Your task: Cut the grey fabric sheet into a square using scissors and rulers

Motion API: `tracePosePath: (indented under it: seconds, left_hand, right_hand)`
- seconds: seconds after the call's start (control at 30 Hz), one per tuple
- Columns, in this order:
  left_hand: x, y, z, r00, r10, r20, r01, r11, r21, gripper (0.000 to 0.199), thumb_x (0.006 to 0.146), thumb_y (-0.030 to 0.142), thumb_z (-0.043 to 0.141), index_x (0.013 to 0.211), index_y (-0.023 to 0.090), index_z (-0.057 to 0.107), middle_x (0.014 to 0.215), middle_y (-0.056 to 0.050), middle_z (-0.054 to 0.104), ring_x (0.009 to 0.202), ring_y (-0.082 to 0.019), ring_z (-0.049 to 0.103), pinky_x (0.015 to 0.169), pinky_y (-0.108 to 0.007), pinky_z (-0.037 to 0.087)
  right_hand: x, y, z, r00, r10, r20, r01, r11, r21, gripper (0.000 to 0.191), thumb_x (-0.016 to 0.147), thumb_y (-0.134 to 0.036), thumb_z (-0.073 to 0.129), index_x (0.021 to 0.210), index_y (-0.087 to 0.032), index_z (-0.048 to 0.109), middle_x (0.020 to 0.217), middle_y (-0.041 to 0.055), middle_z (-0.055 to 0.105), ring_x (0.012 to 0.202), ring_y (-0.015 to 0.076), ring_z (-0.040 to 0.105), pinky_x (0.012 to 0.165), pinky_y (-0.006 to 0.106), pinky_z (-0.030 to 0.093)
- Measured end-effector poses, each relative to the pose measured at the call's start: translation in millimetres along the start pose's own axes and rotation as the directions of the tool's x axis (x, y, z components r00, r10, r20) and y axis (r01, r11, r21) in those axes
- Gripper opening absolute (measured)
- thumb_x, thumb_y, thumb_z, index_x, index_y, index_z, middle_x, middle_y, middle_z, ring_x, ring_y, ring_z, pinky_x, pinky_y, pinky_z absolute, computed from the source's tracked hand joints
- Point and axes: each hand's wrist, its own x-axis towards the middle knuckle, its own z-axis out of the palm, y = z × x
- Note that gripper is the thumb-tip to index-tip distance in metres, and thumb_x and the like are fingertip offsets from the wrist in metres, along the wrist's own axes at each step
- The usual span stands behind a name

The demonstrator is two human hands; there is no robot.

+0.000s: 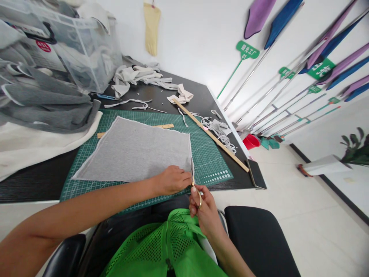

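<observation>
A light grey piece of fabric lies flat on the green cutting mat. My left hand rests on its near right corner, fingers closed together on the cloth edge. Just beside it, my right hand grips gold-handled scissors, fingers through the handle loops. The scissors point away from me along the fabric's right edge, where a narrow strip stands slightly apart. Their blades are mostly hidden by my hands and the cloth.
A long wooden ruler lies diagonally across the mat's right side. A phone sits at the table's right corner. Grey scraps lie behind the ruler. Folded grey cloth and a clear plastic bin fill the left.
</observation>
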Motion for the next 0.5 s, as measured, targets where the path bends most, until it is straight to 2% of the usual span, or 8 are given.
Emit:
tracePosePath:
  seconds: [0.07,0.17,0.23,0.3,0.37,0.43,0.5]
  left_hand:
    - [3,0,-7.2,0.996,-0.081,0.025,0.082,0.995,-0.059,0.02,0.104,0.03,0.049,0.11,0.019,0.064,0.094,-0.005,0.069,0.076,-0.018,0.063,0.062,-0.031,0.045]
    - [6,-9,-22.4,0.957,-0.289,0.002,0.288,0.954,-0.081,0.038,0.102,0.047,0.055,0.129,0.02,0.058,0.104,-0.006,0.07,0.093,-0.022,0.065,0.072,-0.032,0.049]
    - [5,-22,-31.4,0.911,-0.413,-0.019,0.412,0.911,-0.012,0.035,0.098,0.048,0.061,0.119,0.019,0.063,0.115,-0.01,0.068,0.105,-0.025,0.062,0.083,-0.036,0.05]
    - [-1,-41,-37.3,0.837,-0.547,-0.014,0.545,0.829,0.124,0.034,0.094,0.048,0.066,0.105,0.017,0.068,0.12,-0.016,0.065,0.112,-0.032,0.059,0.088,-0.042,0.048]
    - [-10,-60,-40.6,0.75,-0.661,0.04,0.64,0.739,0.212,0.039,0.09,0.052,0.069,0.104,0.015,0.069,0.11,-0.017,0.067,0.106,-0.036,0.059,0.083,-0.044,0.048]
    - [-16,-72,-43.0,0.711,-0.697,0.091,0.664,0.709,0.238,0.046,0.087,0.057,0.07,0.108,0.017,0.068,0.11,-0.017,0.068,0.105,-0.037,0.059,0.079,-0.042,0.047]
    - [-19,-75,-45.7,0.701,-0.699,0.141,0.66,0.71,0.246,0.049,0.085,0.06,0.07,0.107,0.016,0.068,0.105,-0.016,0.07,0.102,-0.036,0.061,0.076,-0.038,0.047]
  right_hand:
    - [0,-1,0,1.0,-0.001,0.006,0.001,1.0,0.006,0.04,0.087,-0.058,0.074,0.098,-0.024,0.055,0.062,-0.0105,0.046,0.044,0.0056,0.04,0.041,0.018,0.033]
    - [-2,-4,-3,1.0,0.014,0.009,-0.014,1.0,0.016,0.04,0.087,-0.058,0.074,0.096,-0.024,0.055,0.064,-0.0099,0.047,0.044,0.0052,0.04,0.041,0.018,0.033]
    - [-4,-6,-4,1.0,0.028,0.01,-0.028,0.999,0.018,0.04,0.086,-0.057,0.075,0.095,-0.024,0.055,0.064,-0.0096,0.048,0.044,0.0051,0.04,0.041,0.018,0.034]
    - [-6,-7,-5,0.999,0.034,0.015,-0.034,0.999,0.013,0.04,0.086,-0.057,0.076,0.094,-0.024,0.055,0.065,-0.0094,0.048,0.045,0.0052,0.041,0.041,0.018,0.033]
    - [-6,-8,-5,0.999,0.034,0.02,-0.034,0.999,0.006,0.039,0.086,-0.057,0.076,0.094,-0.024,0.055,0.064,-0.0094,0.047,0.045,0.0053,0.041,0.042,0.018,0.033]
    - [-6,-8,-6,0.999,0.038,0.019,-0.038,0.999,0.004,0.039,0.087,-0.056,0.075,0.095,-0.024,0.055,0.065,-0.0094,0.047,0.046,0.0052,0.04,0.042,0.018,0.033]
    - [-6,-7,-8,0.999,0.049,0.015,-0.049,0.999,-0.003,0.038,0.088,-0.056,0.074,0.095,-0.023,0.056,0.066,-0.0091,0.048,0.046,0.0049,0.04,0.042,0.018,0.033]
